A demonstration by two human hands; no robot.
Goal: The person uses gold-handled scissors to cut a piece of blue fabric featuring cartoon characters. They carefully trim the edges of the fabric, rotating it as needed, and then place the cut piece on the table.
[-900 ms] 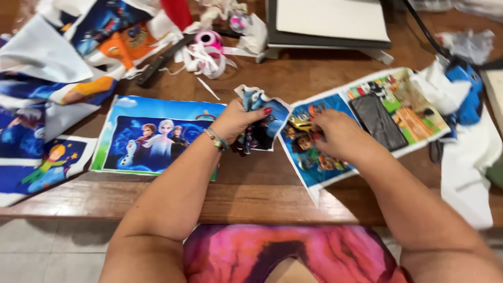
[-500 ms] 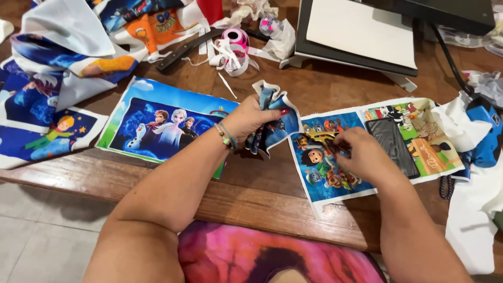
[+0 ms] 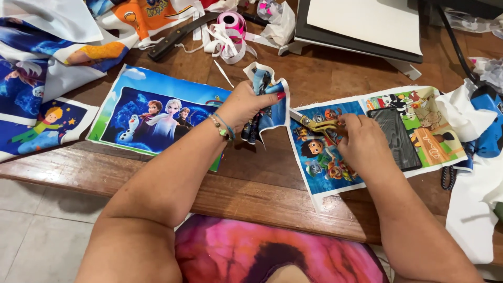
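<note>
On the wooden bench (image 3: pixel 262 178), near its middle, the left hand (image 3: pixel 246 105) holds up a small piece of printed fabric (image 3: pixel 264 102), blue and white with dark figures; the fingers are closed around it, thumb across the front, and its lower edge hangs just above the wood. A beaded bracelet (image 3: pixel 222 127) sits on that wrist. The right hand (image 3: pixel 364 144) grips a pair of gold-handled scissors (image 3: pixel 314 124), fingers curled through the handles, blade tips pointing left toward the held fabric and stopping just beside its right edge. Whether the blades touch the cloth cannot be told.

Compared with half a second ago, the left hand has lifted the piece higher and turned it more upright, and the right hand, which lay flat on the cartoon-dog print (image 3: pixel 327 152), now has the scissors raised and aimed at the piece. The head has also moved closer and lower, so the hands fill more of the view.

Under the right hand lies that cartoon-dog print, joined to a green farm-scene panel on which a black phone (image 3: pixel 401 137) rests. To the left of the left forearm lies a blue print with snow characters (image 3: pixel 157 118). Farther back are a spool of pink and white ribbon (image 3: pixel 230 29), a dark-handled knife (image 3: pixel 175 39) and a heat press with a white pad (image 3: pixel 367 23).
</note>
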